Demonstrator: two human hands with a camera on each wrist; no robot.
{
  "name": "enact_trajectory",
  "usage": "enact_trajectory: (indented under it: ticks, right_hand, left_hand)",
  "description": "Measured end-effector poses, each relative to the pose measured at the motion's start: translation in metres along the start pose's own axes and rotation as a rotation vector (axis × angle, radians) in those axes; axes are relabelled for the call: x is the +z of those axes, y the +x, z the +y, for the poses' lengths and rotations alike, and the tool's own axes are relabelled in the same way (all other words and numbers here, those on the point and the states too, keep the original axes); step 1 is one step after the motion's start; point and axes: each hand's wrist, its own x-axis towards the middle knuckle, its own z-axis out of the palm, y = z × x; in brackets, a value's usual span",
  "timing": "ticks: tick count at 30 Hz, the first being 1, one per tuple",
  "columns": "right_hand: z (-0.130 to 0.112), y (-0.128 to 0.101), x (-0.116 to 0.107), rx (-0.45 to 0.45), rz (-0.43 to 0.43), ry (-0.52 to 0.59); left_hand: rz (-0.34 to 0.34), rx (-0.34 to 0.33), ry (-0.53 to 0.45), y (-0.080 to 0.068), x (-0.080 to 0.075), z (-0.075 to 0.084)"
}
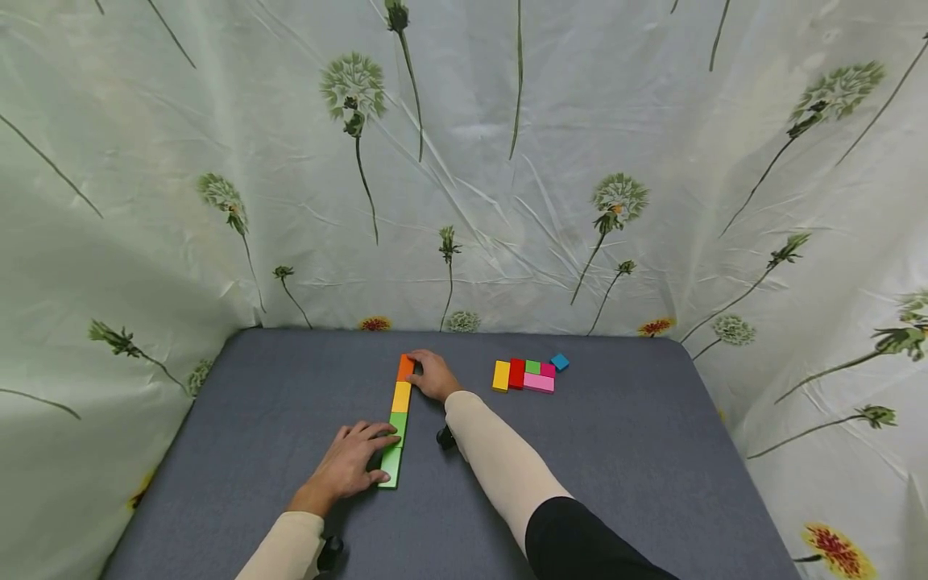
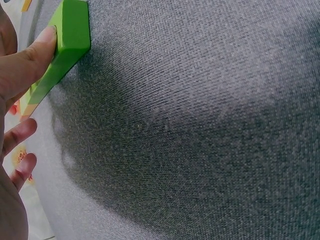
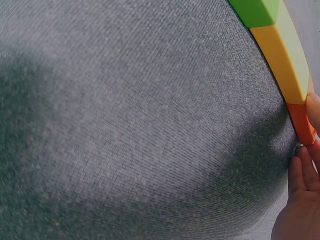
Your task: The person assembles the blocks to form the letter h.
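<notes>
A straight row of blocks lies on the table, running away from me. At its far end is an orange block (image 1: pixel 406 368), followed by a yellow block (image 1: pixel 401 397), a green block (image 1: pixel 398 420) and a light green block (image 1: pixel 390 467) nearest me. My right hand (image 1: pixel 433 376) holds the orange block between thumb and fingers, at its right side and far end. From the left, my left hand (image 1: pixel 348 463) reaches the near part of the row, fingers extended over the green block. Its thumb (image 2: pixel 37 55) touches the side of the light green block.
Right of the row, toward the back of the grey table (image 1: pixel 616 483), sits a cluster: a yellow block (image 1: pixel 501 376), a red block (image 1: pixel 516 374), a small green block (image 1: pixel 532 366), a magenta block (image 1: pixel 547 370) and a pink block (image 1: pixel 539 383). A blue block (image 1: pixel 559 362) lies beside it. Flower-printed cloth (image 1: pixel 493 201) hangs behind.
</notes>
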Motion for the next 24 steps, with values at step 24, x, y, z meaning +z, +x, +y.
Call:
enact_trajectory:
  ticks: [24]
  right_hand:
    - [0.02, -0.027, -0.027, -0.074, 0.078, 0.094]
  left_hand:
    - [0.003, -0.013, 0.005, -0.001, 0.0, 0.004]
